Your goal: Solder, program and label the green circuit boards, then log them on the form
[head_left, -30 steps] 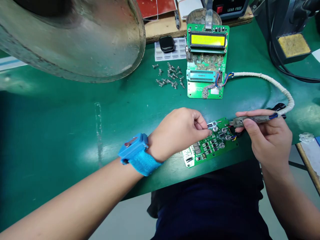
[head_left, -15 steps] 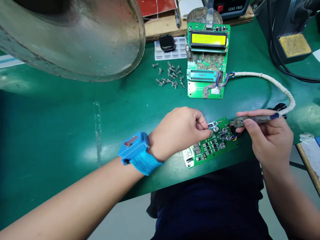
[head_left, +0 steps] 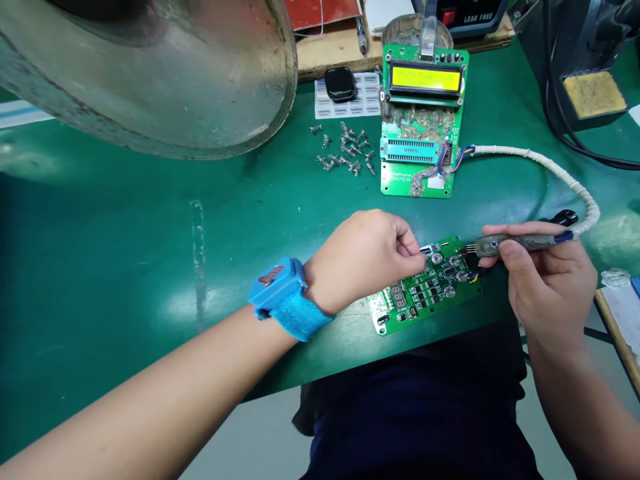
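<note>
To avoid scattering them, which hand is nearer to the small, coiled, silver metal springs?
Left. The left hand is below the springs in the picture; the right hand is farther, down and right of them.

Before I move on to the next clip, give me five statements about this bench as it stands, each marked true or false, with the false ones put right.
1. The right hand holds a pen-like probe. True.
2. The blue wrist strap is on the right wrist. False: the blue wrist strap is on the left wrist.
3. The left hand is at the circuit board near the table edge. True.
4. The display is dark. False: the display is lit yellow.
5. A black rounded object sits on the label sheet. True.
</note>
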The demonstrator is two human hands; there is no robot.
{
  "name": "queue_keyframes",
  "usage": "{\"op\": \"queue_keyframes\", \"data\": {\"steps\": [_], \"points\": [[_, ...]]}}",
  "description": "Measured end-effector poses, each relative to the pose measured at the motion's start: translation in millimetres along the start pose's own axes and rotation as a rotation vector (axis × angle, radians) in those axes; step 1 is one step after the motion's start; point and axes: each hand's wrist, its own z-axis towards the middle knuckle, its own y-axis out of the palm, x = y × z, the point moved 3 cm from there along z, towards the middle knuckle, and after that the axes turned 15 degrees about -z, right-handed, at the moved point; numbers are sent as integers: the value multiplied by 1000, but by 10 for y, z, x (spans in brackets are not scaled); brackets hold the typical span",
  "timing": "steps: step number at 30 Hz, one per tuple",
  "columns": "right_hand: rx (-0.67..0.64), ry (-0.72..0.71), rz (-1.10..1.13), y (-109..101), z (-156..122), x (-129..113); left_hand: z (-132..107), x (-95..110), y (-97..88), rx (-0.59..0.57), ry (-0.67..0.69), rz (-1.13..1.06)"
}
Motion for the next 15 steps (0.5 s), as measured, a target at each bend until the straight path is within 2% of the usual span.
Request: {"op": "queue_keyframes", "data": {"steps": [5,9,12,15], "points": [[41,-177,-65,-35,-78,-96,-1,7,1,5,19,-7],[-98,-354,-251,48,-135,-235,-26,-52,-36,8,72,-77],[-128,-381,-373,121,-136,-277,-81,-163,-64,-2,109,-269],[-139,-359,-447,159,-124,-274,-144,-268,-75,46,131,-432]]}}
